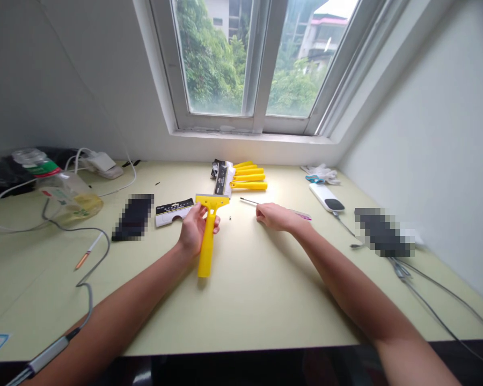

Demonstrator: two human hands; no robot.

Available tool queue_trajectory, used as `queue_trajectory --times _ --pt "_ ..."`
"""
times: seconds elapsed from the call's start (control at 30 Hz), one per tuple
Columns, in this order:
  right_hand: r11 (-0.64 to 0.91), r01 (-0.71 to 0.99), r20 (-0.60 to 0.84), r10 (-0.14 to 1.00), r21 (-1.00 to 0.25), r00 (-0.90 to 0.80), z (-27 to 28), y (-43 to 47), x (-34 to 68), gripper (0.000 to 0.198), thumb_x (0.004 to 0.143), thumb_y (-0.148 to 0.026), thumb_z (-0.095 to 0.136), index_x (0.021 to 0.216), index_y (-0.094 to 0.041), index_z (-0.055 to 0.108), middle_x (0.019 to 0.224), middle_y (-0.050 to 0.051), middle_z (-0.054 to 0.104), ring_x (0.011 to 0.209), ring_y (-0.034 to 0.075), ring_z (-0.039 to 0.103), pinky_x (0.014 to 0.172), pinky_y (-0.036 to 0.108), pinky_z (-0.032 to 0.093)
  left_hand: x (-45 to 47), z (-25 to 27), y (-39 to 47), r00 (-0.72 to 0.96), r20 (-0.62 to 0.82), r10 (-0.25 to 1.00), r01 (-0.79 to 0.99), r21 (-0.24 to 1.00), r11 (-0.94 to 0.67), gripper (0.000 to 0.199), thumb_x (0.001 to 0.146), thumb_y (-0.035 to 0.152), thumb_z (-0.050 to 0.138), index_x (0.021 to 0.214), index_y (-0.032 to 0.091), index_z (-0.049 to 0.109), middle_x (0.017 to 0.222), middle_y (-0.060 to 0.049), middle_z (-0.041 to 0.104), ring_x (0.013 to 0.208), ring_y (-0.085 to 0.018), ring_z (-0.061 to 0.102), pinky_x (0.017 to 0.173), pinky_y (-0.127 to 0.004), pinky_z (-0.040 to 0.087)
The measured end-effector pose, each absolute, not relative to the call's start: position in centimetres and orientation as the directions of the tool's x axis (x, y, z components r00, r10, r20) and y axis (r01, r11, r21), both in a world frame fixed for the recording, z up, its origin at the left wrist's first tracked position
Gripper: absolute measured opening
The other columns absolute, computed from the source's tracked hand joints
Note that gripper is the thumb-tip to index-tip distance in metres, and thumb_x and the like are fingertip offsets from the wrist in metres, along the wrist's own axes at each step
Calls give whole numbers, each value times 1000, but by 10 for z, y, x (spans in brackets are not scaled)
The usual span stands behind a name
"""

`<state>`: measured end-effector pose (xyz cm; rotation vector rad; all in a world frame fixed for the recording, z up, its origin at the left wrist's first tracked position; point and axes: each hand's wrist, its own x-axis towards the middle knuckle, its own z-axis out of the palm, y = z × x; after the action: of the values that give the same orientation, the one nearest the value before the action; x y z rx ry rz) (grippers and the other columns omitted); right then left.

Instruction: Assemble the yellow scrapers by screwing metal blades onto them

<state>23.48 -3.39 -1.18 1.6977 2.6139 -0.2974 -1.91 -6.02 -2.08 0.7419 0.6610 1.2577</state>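
Observation:
My left hand (193,228) grips a yellow scraper (206,246) by its handle near the head, fingers wrapped behind it. The scraper stands with its metal-edged wide head (212,199) up and the handle's end toward me. Lower and to the right, my right hand (276,216) is closed, palm down, over a thin screwdriver (248,201). Its dark shaft sticks out left of the fingers, and a purplish handle end shows behind the wrist; the grip itself is hidden. A tiny metal piece (230,217), perhaps a screw, lies between the hands.
Several packaged yellow scrapers (249,178) lie below the window. A flat black-and-white card package (173,212) is beside my left hand. Left are a bottle (64,187), cables and a cigarette (88,252); right are a white device (326,197), gloves (322,174) and more cables.

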Motion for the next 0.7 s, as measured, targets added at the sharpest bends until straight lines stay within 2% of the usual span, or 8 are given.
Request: queue_trajectory --times 0.2,0.3,0.4,0.47,0.57,0.63,0.7 --pt "424 893 -76 896 -154 -438 -9 -43 234 13 88 -18 48 85 -18 61 86 10 69 73 19 58 56 26 33 -16 -14 -66 305 -74 950 -601 758 252 27 85 46 55 97 23 57 95 -5 62 60 -13 54 51 -27 43" --pt "424 887 -61 896 -185 -441 -13 -41 234 16 87 -17 48 94 -17 63 88 10 70 74 19 59 57 26 34 -17 -13 -68 395 -148 907 -516 781 352 37 85 56 52 107 27 55 100 -9 66 54 -14 53 43 -24 36" --pt "434 868 -39 889 -242 -456 -17 -38 235 20 84 -13 52 99 -18 66 95 9 72 82 19 62 64 25 39 -19 -15 -67 440 -186 879 -430 815 388 46 84 65 47 113 31 53 92 -9 68 41 -10 42 36 -22 24" --pt "446 848 -19 882 -287 -471 -16 -36 235 20 83 -11 54 94 -18 69 94 7 73 84 19 63 68 25 41 -19 -15 -66 433 -174 884 -418 831 368 47 84 66 46 113 30 53 91 -8 68 39 -10 41 37 -22 25" --pt "461 818 36 877 -345 -479 -8 -35 235 23 83 -9 54 93 -19 72 94 5 74 83 16 64 73 23 44 -19 -16 -64 403 -143 904 -417 851 320 39 85 57 54 107 25 57 94 -7 67 44 -9 46 41 -24 34" --pt "458 799 100 883 -389 -458 1 -35 237 23 86 -11 53 95 -18 73 92 4 74 81 14 64 75 23 45 -19 -16 -63 340 -103 935 -428 868 251 35 84 46 62 111 25 56 89 -4 65 49 -9 50 47 -24 40" --pt "448 754 200 893 -480 -404 10 -37 238 20 87 -16 55 94 -18 73 87 4 74 76 13 64 75 24 47 -19 -17 -63 255 -62 965 -437 883 172 44 81 37 68 120 28 51 84 0 63 54 -9 54 53 -23 44"
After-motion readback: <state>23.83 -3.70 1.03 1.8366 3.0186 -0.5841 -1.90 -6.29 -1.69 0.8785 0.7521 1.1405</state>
